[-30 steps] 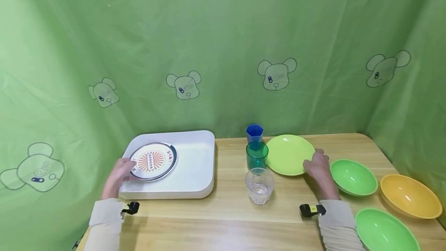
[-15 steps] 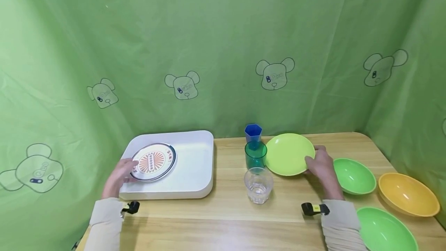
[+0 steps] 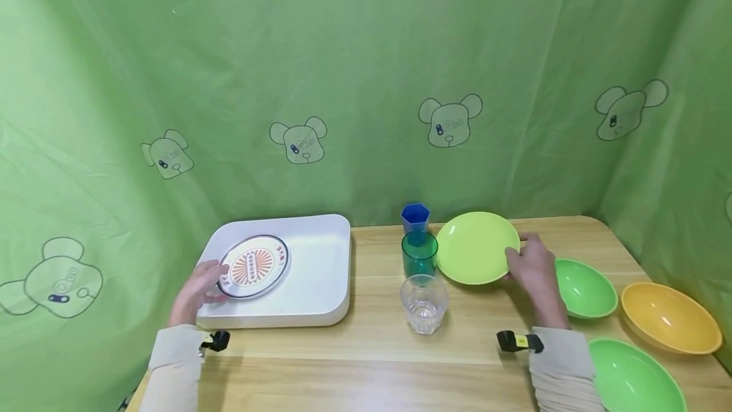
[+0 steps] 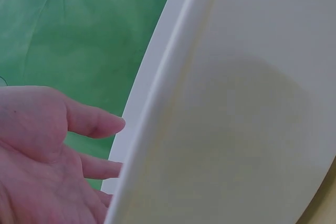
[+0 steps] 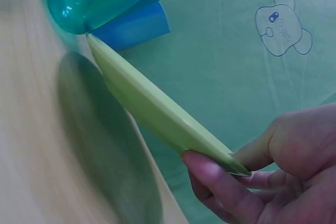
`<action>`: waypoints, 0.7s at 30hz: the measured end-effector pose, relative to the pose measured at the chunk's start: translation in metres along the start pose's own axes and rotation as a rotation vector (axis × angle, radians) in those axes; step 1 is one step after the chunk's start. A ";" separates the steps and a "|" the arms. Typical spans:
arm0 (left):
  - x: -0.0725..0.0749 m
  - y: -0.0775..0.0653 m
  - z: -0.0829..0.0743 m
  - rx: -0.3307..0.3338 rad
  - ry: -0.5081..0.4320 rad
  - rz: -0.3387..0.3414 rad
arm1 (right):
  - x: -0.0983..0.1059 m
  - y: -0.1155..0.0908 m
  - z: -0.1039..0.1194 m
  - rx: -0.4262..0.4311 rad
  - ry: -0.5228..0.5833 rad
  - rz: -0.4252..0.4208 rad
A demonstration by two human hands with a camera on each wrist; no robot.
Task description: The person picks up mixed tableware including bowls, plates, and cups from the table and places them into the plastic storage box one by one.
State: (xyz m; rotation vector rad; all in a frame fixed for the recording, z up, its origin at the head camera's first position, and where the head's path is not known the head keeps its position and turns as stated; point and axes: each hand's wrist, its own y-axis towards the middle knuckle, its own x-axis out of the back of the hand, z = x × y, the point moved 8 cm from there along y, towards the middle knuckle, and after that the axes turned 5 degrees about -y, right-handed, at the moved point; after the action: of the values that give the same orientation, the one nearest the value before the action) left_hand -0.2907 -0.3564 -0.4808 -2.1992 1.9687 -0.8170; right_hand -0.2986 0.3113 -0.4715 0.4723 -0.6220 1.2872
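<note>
In the head view, my left hand [image 3: 200, 285] is at the left rim of a white plate [image 3: 254, 266] with an orange sunburst print, thumb over the edge. The plate is inside a white tray [image 3: 320, 272]. In the left wrist view the tray's wall [image 4: 236, 103] hides the plate and part of the left hand [image 4: 58, 156]. My right hand [image 3: 534, 266] pinches the right edge of a lime-green plate [image 3: 477, 247]. Seen from the right wrist, that plate [image 5: 157, 119] tilts above the table, throwing a shadow, its far edge close by a blue cup [image 5: 139, 27].
Beside the lime plate stand a blue cup [image 3: 415, 216], a teal cup [image 3: 419, 256] and a clear glass [image 3: 424, 307]. On the right are a green bowl [image 3: 586, 289], an orange bowl [image 3: 669, 320] and another green bowl [image 3: 635, 377]. A green curtain [image 3: 366, 81] hangs behind the table.
My right hand has raised the lime plate off the table, tilting it and bringing it slightly back. The printed plate has turned and shifted slightly at the left hand. Cups and bowls stay put.
</note>
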 end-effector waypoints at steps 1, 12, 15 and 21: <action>0.000 -0.001 -0.001 0.003 -0.004 -0.003 | 0.002 0.000 0.001 0.008 -0.004 -0.017; -0.003 -0.006 -0.013 -0.071 0.105 -0.034 | 0.024 -0.004 0.004 0.004 -0.033 -0.214; -0.005 -0.009 -0.021 -0.111 0.122 -0.052 | 0.031 -0.005 0.005 0.001 -0.032 -0.274; -0.014 -0.017 -0.040 -0.195 0.068 -0.066 | 0.040 -0.008 0.005 -0.025 0.046 -0.329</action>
State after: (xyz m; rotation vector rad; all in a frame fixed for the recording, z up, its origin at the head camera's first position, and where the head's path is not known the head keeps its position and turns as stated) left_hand -0.2930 -0.3288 -0.4443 -2.3843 2.0997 -0.7465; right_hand -0.2852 0.3355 -0.4413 0.4998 -0.4972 0.9743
